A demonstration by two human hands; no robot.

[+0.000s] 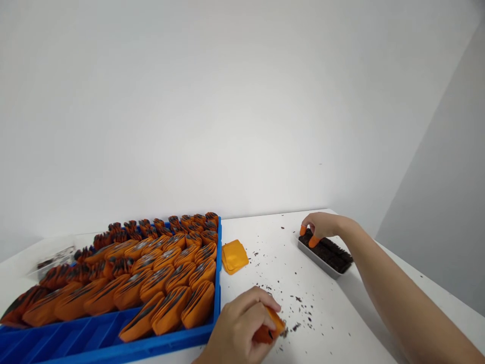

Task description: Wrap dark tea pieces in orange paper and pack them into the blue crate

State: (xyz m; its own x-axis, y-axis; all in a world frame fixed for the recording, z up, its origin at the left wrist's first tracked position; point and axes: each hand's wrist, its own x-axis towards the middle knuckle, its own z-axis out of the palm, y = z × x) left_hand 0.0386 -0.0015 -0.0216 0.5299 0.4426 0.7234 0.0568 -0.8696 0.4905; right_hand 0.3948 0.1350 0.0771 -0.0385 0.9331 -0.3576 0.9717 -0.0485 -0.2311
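Note:
My left hand [238,326] is at the near edge of the white table [288,268], its fingers closed round a small orange pouch [273,326]. My right hand [322,226] reaches to the far right and pinches into a shallow grey tray [317,259] filled with a dark crumbly material [329,253]; two fingertips wear orange caps. What the pinch holds is too small to make out. A flat orange pouch stack [234,256] lies between the two hands.
A blue compartment tray [113,341] at the left holds rows of several filled orange pouches [159,273]. Dark crumbs [299,308] are scattered over the table. A clear tray with dark bits [53,259] sits at the far left. White walls stand behind and to the right.

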